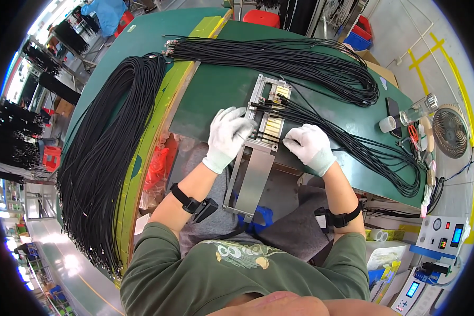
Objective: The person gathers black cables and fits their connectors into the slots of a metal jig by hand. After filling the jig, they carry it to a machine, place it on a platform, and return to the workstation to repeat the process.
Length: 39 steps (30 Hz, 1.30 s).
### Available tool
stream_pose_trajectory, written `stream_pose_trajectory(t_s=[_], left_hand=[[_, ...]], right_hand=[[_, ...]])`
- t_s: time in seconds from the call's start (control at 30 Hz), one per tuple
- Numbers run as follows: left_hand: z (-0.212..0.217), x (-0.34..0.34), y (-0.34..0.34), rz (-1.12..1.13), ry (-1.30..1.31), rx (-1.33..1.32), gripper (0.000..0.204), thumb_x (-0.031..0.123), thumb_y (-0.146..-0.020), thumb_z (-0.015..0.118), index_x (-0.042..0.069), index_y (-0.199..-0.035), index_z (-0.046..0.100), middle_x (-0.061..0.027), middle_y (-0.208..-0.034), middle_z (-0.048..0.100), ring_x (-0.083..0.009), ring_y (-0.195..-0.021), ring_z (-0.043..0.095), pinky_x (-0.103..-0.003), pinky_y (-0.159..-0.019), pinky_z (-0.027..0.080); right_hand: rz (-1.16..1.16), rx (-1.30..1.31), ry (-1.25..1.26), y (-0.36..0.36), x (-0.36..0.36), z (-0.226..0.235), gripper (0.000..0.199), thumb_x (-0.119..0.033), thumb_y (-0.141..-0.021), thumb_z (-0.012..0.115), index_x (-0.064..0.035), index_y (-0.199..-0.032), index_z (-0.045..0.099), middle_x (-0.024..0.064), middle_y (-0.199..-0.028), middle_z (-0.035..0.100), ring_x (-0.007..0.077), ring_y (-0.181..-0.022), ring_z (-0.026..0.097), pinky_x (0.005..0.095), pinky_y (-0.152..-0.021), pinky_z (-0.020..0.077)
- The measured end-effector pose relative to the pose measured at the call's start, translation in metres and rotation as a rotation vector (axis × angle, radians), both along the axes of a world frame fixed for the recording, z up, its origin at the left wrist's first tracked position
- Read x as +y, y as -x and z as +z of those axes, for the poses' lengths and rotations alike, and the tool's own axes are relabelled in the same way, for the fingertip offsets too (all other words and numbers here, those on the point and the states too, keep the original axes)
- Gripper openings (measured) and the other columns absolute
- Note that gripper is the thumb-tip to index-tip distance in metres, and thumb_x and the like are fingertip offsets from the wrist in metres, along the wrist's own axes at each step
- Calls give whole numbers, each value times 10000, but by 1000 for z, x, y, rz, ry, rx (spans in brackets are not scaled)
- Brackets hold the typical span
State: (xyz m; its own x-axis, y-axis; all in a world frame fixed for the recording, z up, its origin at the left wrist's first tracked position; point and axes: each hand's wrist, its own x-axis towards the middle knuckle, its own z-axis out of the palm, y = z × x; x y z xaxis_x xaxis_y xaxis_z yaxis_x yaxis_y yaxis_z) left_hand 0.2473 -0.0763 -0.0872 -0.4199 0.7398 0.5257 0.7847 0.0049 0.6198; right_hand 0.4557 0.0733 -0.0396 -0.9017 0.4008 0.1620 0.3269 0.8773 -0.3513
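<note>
A metal fixture [260, 90] with a row of yellowish slots [273, 126] stands at the table's near edge, in front of me. Short black cable lengths [267, 138] cross its near end between my two hands. My left hand [227, 138], in a white glove, is closed at the fixture's left side, with its fingertips at one end of these cables. On the right, my gloved right hand [312, 149] pinches at their other end; its fingers partly hide the grip. More black cables [326, 124] run from the fixture's middle slots off to the right.
Bundles of black cables lie at the back [279, 60] and along the left [108, 131]. A flat metal plate [254, 181] extends from the fixture toward me. A fan [450, 132], a glass jar [420, 108] and red-handled pliers [413, 136] are at the right.
</note>
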Motion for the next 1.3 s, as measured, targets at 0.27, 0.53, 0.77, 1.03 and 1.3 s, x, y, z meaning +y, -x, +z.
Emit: stream_pose_trajectory(t_s=[0.27, 0.53, 0.77, 1.03, 1.3], left_hand=[[15, 2, -22, -156, 130, 380, 301, 410, -768, 725, 271, -1029, 780, -229, -1425, 488, -449, -1305, 420, -578, -1109, 293], [7, 7, -22, -157, 106, 332, 237, 376, -771, 735, 271, -974, 798, -231, -1400, 511, -443, -1293, 436, -585, -1103, 293], [13, 13, -18, -182, 90, 298, 230, 338, -765, 750, 252, -972, 802, -232, -1379, 531, -436, -1275, 456, -549, -1100, 320], [7, 18, -8, 18, -201, 124, 248, 352, -750, 749, 121, -820, 694, -144, -1161, 652, -386, -1119, 560, -497, -1012, 415], [17, 15, -18, -173, -254, 164, 199, 213, -754, 759, 77, -776, 616, -120, -1076, 673, -363, -1054, 598, -476, -964, 448]], right_hand=[[-75, 130, -164, 9, 18, -2, 215, -322, -821, 705, -119, -894, 713, 78, -840, 691, 287, -874, 633, 405, -808, 483], [-282, 121, -143, 8, 69, -23, 278, -310, -780, 743, -106, -967, 721, 79, -996, 705, 311, -995, 622, 407, -854, 495], [-143, 166, -163, 11, 54, -7, 185, -265, -778, 727, -141, -916, 728, 58, -1000, 681, 298, -979, 597, 413, -829, 481], [38, 220, -139, 12, 35, -8, 104, -226, -748, 723, -141, -795, 687, 39, -886, 642, 280, -951, 570, 401, -812, 440], [180, 386, -41, 36, -12, 3, 159, -243, -712, 752, -119, -796, 701, 62, -829, 665, 301, -871, 592, 433, -763, 443]])
